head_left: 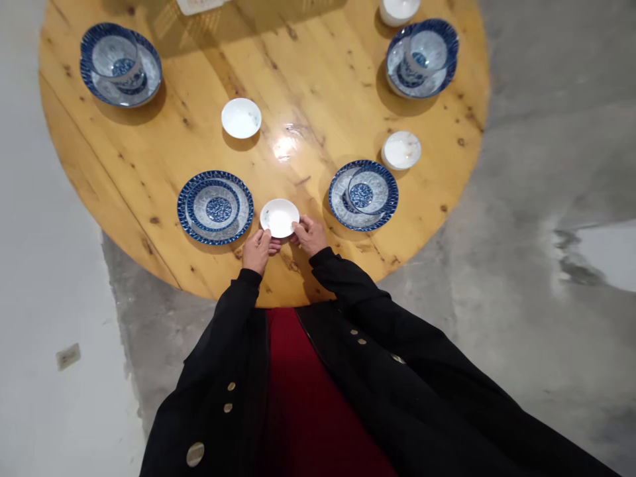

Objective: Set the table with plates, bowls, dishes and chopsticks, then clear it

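white bowl [279, 218] in both hands [258, 252] [311, 236]

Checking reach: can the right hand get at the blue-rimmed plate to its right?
Likely yes: nothing between the right hand and blue-rimmed plate, though that hand holds the white bowl.

The dish [279, 218] between the hands [257, 251] looks like smooth, glossy ceramic. Beneath them, the tabletop [318, 79] is shiny, knotty wood; the sleeves [348, 278] just behind them are matt cloth.
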The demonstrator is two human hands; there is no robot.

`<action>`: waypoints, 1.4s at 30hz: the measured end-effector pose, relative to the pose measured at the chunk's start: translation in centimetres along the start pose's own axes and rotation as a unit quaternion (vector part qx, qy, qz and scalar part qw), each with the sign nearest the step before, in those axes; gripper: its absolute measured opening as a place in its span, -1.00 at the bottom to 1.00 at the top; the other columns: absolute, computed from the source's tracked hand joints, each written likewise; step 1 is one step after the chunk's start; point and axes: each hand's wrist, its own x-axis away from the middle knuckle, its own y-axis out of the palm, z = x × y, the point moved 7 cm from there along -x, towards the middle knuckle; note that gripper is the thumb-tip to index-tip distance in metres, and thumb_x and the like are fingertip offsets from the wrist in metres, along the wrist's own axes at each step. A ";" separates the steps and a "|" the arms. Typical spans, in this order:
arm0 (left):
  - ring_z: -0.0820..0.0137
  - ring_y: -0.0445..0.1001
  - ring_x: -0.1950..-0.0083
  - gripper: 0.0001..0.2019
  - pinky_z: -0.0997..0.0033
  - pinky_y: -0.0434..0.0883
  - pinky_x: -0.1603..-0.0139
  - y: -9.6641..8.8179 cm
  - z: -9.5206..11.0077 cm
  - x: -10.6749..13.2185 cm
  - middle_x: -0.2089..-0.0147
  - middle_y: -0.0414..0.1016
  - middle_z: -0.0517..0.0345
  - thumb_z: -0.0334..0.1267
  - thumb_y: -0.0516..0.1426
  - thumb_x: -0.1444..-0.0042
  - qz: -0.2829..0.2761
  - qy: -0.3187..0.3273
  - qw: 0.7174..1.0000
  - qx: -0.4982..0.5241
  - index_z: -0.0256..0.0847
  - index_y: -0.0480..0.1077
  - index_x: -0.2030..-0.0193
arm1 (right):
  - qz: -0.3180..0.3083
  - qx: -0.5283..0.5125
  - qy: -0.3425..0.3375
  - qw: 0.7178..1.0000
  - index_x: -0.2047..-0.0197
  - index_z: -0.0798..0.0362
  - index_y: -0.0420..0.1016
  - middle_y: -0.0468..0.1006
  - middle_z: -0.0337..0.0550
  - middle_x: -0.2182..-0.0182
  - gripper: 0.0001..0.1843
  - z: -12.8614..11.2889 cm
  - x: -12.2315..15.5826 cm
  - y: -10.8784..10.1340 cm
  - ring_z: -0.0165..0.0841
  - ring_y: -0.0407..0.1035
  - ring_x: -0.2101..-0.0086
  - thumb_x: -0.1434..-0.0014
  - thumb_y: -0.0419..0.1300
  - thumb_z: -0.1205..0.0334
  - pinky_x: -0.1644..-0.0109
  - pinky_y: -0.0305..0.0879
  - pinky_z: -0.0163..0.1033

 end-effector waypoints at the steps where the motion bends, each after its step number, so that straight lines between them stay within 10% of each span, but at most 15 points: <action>1: 0.46 0.53 0.50 -0.62 0.56 0.46 0.51 0.0 0.1 -0.1 0.47 0.53 0.10 0.07 0.16 -0.11 0.000 0.001 1.000 -0.003 -0.25 0.34 0.44 | 0.004 -0.002 -0.003 1.000 0.22 0.07 0.45 0.46 -0.29 0.64 -0.65 0.0 -0.1 0.0 -0.37 0.39 0.61 -0.15 0.11 -0.05 0.48 0.36 -0.30; 23: 0.50 0.51 0.50 -0.61 0.57 0.43 0.49 -0.6 -0.7 1.2 0.46 0.51 0.12 0.09 0.15 -0.11 0.028 -0.017 0.999 0.021 -0.26 0.34 0.38 | 0.006 -0.112 0.037 0.993 0.21 0.08 0.42 0.47 -0.29 0.60 -0.47 0.6 0.6 -0.8 -0.43 0.40 0.63 -0.03 0.19 -0.24 0.59 0.35 -0.37; 34: 0.49 0.52 0.43 -0.57 0.52 0.46 0.40 -7.3 -4.4 11.6 0.39 0.51 0.10 0.10 0.19 -0.03 0.144 -0.071 0.986 0.032 -0.31 0.39 0.26 | -0.016 -0.144 0.056 0.988 0.23 0.06 0.40 0.50 -0.27 0.58 -0.49 1.5 1.9 -1.7 -0.46 0.38 0.64 -0.01 0.22 -0.24 0.59 0.34 -0.37; 42: 0.44 0.56 0.39 -0.59 0.47 0.49 0.34 -8.7 -5.3 16.7 0.35 0.54 0.08 0.10 0.15 -0.08 0.215 -0.073 0.974 0.026 -0.28 0.39 0.23 | -0.029 -0.138 0.059 0.988 0.26 0.06 0.40 0.52 -0.25 0.57 -0.53 2.0 3.0 -1.9 -0.45 0.39 0.63 -0.01 0.20 -0.20 0.60 0.31 -0.38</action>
